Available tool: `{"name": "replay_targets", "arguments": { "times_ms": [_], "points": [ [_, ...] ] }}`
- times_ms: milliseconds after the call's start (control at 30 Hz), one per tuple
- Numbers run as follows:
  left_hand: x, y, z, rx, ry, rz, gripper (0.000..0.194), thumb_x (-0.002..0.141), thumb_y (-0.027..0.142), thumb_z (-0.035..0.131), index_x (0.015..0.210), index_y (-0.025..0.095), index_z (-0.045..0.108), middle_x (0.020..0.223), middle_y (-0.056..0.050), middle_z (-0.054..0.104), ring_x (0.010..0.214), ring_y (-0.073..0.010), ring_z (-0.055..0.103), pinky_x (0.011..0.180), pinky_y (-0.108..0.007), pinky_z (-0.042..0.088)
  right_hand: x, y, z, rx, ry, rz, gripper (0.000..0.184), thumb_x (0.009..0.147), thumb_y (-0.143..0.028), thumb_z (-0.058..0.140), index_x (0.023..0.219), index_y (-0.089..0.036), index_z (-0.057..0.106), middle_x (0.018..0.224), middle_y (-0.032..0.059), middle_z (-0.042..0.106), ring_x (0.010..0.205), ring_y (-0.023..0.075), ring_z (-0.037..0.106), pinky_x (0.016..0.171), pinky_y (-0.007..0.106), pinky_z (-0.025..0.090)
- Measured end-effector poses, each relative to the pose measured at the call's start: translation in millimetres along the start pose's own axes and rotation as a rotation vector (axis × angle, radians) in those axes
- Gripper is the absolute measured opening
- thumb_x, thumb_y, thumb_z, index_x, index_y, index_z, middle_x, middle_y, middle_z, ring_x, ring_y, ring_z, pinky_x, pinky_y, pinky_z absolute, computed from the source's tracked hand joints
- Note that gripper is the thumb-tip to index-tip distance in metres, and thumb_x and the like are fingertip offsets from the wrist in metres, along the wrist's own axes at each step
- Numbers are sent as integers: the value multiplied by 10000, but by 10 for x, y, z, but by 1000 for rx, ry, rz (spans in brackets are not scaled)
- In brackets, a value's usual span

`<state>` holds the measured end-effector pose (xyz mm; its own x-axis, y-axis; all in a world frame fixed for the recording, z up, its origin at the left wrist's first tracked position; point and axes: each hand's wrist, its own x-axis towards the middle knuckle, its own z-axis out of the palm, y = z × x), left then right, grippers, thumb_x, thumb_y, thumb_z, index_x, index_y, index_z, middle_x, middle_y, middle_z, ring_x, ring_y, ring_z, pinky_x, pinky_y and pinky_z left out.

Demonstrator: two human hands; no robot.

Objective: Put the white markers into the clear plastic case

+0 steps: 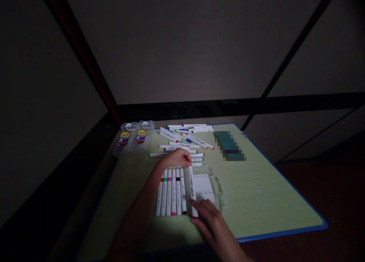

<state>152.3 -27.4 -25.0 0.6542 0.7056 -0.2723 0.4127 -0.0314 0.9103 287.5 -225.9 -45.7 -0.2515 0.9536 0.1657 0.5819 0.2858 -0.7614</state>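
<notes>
A white marker (191, 184) lies lengthwise over the hinge side of an open clear plastic case (218, 186). My left hand (178, 157) reaches across to its far end, with fingers closed at the tip. Near me, my right hand (209, 216) has thumb and forefinger closed around the other end. To the left, several white markers with coloured bands stand side by side in the case, among them one with a green band (164, 193) and one with a black band (178, 193). The case's right half holds a white insert (203, 188).
Loose markers (196, 140) lie scattered beyond the case, some partly behind my left hand. Two clear cases with labels (134, 138) lie at the far left. A pixelated teal object (229, 146) rests at right on the green, blue-edged table (262, 201). Behind stands a panelled wall.
</notes>
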Motion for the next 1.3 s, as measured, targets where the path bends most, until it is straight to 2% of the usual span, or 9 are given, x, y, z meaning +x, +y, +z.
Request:
{"name": "replay_targets", "arguments": {
  "times_ms": [133,300,467,667,867,1067,1300],
  "points": [
    [47,-81,10,84,17,13,26,604,127,601,621,109,598,528,20,566,512,-93,506,497,-192,366,13,4,0,-4,-11,-17,364,803,-219,537,1164,-269,524,1001,53,619,952,225,565,872,433,448],
    [49,-115,-20,178,-2,55,138,673,194,549,613,101,631,517,-1,579,514,-104,507,502,-194,357,18,12,-5,-77,-43,-30,372,797,-222,544,1168,-244,529,1030,70,611,980,242,549,867,426,453],
    [53,-145,-53,206,5,69,168,690,202,531,629,94,646,550,-9,597,541,-106,510,521,-192,366,37,36,-8,-184,-46,-55,382,788,-209,553,1168,-244,535,969,70,630,907,248,572,801,414,480],
    [61,-184,-66,174,9,52,153,658,205,562,684,92,662,617,-17,627,580,-115,521,549,-201,374,36,58,-19,-217,-26,-53,374,792,-246,549,1159,-176,548,909,92,636,865,253,582,775,406,487],
    [65,-231,-91,106,-6,15,196,611,219,612,749,97,678,670,-31,649,596,-117,542,561,-206,387,-10,122,31,-158,39,-73,370,814,-278,524,1179,-219,525,860,60,602,806,203,574,713,337,495],
    [110,-277,-65,151,56,12,199,609,201,604,730,66,686,653,-50,656,572,-120,535,550,-212,382,-11,182,74,-189,38,-117,367,807,-277,537,1161,-185,537,861,69,604,805,203,563,712,339,488],
    [79,-213,-52,133,53,13,131,616,164,607,684,76,677,587,-22,632,531,-94,505,530,-195,369,-4,165,41,-173,34,-109,369,795,-266,556,1151,-166,552,875,77,619,821,205,572,730,338,488]
  ]
}}
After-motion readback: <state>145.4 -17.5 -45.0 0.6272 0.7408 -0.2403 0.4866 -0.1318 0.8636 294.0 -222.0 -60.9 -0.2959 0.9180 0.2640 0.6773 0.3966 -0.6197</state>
